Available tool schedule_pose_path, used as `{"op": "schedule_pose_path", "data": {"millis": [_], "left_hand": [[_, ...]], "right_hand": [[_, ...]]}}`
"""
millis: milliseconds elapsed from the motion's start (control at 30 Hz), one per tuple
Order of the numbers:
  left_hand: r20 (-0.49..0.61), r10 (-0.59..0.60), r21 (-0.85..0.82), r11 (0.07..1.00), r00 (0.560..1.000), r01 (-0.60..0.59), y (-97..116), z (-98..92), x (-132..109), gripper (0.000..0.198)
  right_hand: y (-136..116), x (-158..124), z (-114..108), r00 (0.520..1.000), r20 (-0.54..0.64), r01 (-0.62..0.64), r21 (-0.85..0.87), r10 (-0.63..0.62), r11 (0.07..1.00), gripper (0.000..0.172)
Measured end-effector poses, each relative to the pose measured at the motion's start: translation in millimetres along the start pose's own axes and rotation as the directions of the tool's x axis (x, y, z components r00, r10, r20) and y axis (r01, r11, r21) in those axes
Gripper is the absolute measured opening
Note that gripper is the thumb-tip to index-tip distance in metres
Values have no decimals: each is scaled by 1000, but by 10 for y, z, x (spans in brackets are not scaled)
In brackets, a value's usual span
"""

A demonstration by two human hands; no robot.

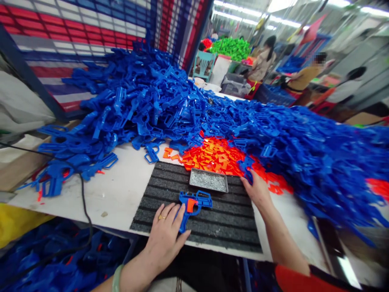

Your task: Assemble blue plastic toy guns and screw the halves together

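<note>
A blue plastic toy gun half [200, 199] with an orange trigger piece [191, 205] in it lies on the ribbed dark mat [225, 231]. My left hand [167, 227] is closed around its handle, fingers over one side and thumb at the other. At the right edge of the mat, my right hand [257, 188] grips another blue toy gun part [247, 166], partly hidden by the fingers. Between the hands and the piles stands a small metal tray [227, 186] of tiny silvery parts.
Behind the tray is a heap of orange pieces [215, 156]. Large piles of blue toy gun halves [146, 101] spread across the back and right. A black cable [83, 198] hangs at left, above more blue parts below the table. Several people sit in the background.
</note>
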State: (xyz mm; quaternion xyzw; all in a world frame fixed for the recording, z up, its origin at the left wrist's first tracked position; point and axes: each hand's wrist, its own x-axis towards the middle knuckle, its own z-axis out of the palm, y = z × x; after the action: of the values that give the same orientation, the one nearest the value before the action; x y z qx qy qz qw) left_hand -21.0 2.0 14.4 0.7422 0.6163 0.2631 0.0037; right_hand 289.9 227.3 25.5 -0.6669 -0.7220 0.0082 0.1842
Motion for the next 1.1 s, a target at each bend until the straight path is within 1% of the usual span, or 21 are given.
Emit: {"op": "schedule_pose_path", "data": {"millis": [33, 100, 200, 267, 333, 367, 400, 433, 467, 533, 600, 667, 767, 833, 900, 933, 967, 1000, 1033, 1067, 1100], "left_hand": [[7, 7, 6, 1000, 1000, -7, -13, 5, -10, 53], [33, 26, 19, 999, 999, -27, -37, -5, -29, 59], [61, 34, 27, 999, 998, -36, -53, -56, -24, 66], [59, 27, 26, 999, 998, -29, -43, -94, 8, 59], [51, 27, 27, 999, 998, -28, -19, -120, 52, 50], [49, 25, 30, 999, 998, -26, -5, -128, 74, 46], [50, 20, 37, 999, 999, -22, 10, -133, 95, 44], [51, 14, 48, 999, 999, -17, 24, -135, 113, 43], [51, 6, 63, 998, 999, -9, 37, -137, 128, 43], [49, -2, 94, 996, 999, -3, 57, -138, 149, 44], [53, -4, 117, 993, 999, -2, 72, -141, 161, 45], [68, -13, 126, 992, 998, 4, 82, -142, 166, 46], [89, -33, 98, 995, 995, 24, 78, -145, 150, 47], [87, -36, 28, 999, 996, 34, 56, -158, 120, 49], [38, -78, -115, 990, 996, 82, 26, -191, 87, 53], [8, -134, -225, 965, 991, 132, 14, -215, 75, 56], [0, -214, -363, 910, 977, 199, 8, -241, 69, 58], [39, -304, -511, 813, 952, 280, 11, -268, 70, 59], [132, -379, -639, 674, 916, 371, 22, -292, 75, 59], [262, -418, -722, 513, 870, 464, 42, -310, 83, 58], [385, -427, -758, 359, 818, 544, 68, -321, 91, 57]], "right_hand": [[18, -2, 11, 999, 27, 20, -21, -19, 1000, 53], [5, -29, -23, 999, 3, 41, -59, -41, 997, 49], [-63, -77, -199, 985, -172, 4, -47, -12, 999, 51], [-122, -99, -351, 954, -298, -17, 72, 38, 997, 54], [-198, -119, -472, 931, -346, -18, 270, 114, 963, 55], [-245, -133, -509, 934, -320, -21, 388, 156, 922, 55], [-297, -151, -527, 949, -253, -34, 512, 189, 858, 53], [-352, -174, -528, 968, -154, -59, 630, 199, 775, 51], [-408, -204, -514, 983, -39, -94, 729, 178, 678, 49], [-518, -279, -460, 984, 156, -178, 849, 84, 498, 44], [-619, -369, -401, 966, 259, -236, 889, -6, 393, 40], [-712, -460, -359, 945, 321, -280, 893, -62, 351, 39], [-837, -583, -330, 907, 400, -341, 880, -129, 331, 39], [-906, -655, -327, 892, 428, -365, 872, -147, 326, 39], [-960, -724, -340, 873, 461, -392, 857, -160, 335, 41], [-983, -759, -353, 855, 488, -408, 842, -175, 352, 41], [-1006, -796, -368, 831, 519, -424, 823, -198, 377, 41], [-1029, -834, -384, 799, 555, -436, 799, -230, 413, 41], [-1051, -874, -399, 764, 590, -440, 773, -262, 458, 40], [-1072, -915, -409, 740, 610, -426, 751, -283, 505, 40], [-1087, -956, -413, 745, 601, -385, 741, -289, 550, 39]]}}
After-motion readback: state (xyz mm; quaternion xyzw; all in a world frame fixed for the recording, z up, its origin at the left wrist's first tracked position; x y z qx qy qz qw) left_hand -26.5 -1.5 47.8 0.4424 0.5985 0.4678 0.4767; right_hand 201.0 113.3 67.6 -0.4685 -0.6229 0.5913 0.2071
